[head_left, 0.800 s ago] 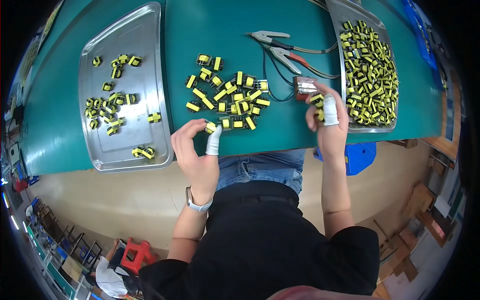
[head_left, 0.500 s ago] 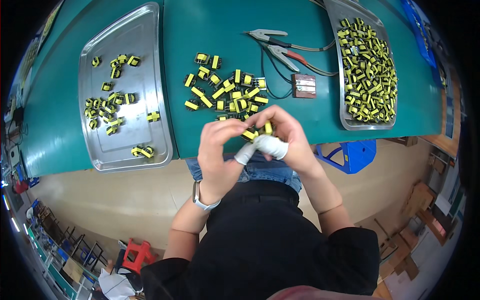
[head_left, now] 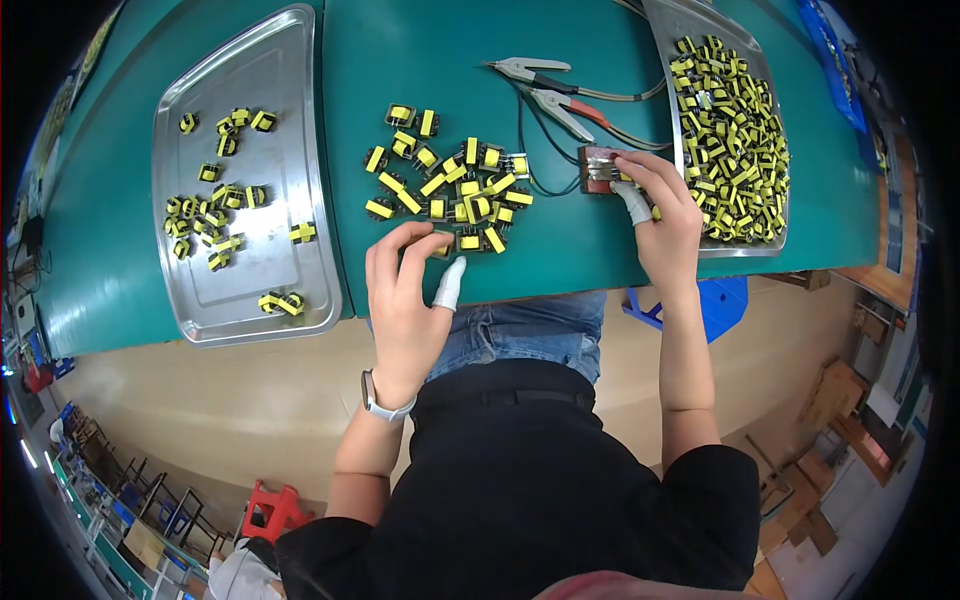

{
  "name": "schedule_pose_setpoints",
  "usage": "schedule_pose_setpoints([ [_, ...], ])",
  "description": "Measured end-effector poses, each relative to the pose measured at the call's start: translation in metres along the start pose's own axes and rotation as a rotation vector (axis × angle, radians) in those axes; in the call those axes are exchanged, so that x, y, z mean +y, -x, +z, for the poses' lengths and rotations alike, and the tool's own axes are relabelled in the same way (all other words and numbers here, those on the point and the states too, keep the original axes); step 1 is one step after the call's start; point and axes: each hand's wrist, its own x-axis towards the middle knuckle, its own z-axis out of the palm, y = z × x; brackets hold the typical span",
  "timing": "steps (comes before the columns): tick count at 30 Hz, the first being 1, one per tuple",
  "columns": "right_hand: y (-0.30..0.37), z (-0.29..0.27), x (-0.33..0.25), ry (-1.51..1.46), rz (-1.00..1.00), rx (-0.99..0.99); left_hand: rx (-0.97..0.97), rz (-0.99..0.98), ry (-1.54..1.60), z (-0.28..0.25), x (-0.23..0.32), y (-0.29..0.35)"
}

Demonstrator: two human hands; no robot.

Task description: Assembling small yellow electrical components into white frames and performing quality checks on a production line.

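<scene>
My right hand (head_left: 668, 222) pinches a small yellow-and-black transformer (head_left: 625, 176) against the brown block (head_left: 596, 170) with metal strips on top. A bit of yellow, perhaps a second transformer, shows lower in that hand, mostly hidden by the fingers. White tape or a finger cover wraps each thumb. My left hand (head_left: 408, 295) is at the near edge of a loose pile of transformers (head_left: 437, 208), fingers curved and thumb apart. Its fingertips touch or hover over one transformer (head_left: 442, 244); contact is hard to tell.
A metal tray (head_left: 270, 90) with scattered transformers lies on the left, and another tray (head_left: 690, 238) heaped with them on the right. Two clip leads (head_left: 540, 68) and their cables lie behind the block. A blue stool (head_left: 724, 305) stands below the green table's (head_left: 560, 265) front edge.
My hands were together at the table edge around two transformers. My right hand has moved right to the block with a transformer; my left has gone left to the pile's near edge.
</scene>
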Motion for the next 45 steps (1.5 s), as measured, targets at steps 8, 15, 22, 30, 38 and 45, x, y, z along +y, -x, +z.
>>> schedule_pose_setpoints([
  [8,0.007,0.005,0.001,0.038,0.007,0.035,-0.010,0.012,0.062,-0.003,-0.006,0.000],
  [15,0.004,0.001,-0.003,0.008,0.024,0.031,0.024,0.083,0.201,-0.006,-0.001,-0.002],
  [22,0.002,-0.001,-0.002,0.048,0.002,0.040,0.008,0.102,0.304,0.001,0.013,-0.009],
  [30,0.030,0.009,-0.044,-1.529,0.727,-0.441,-0.002,0.245,0.396,0.012,0.034,-0.016],
  [38,0.031,0.007,-0.051,-1.332,0.793,-0.549,-0.067,0.301,0.417,0.025,0.041,-0.012],
  [45,-0.007,-0.013,-0.006,-0.056,0.092,0.005,0.002,0.098,-0.097,0.030,0.026,0.000],
])
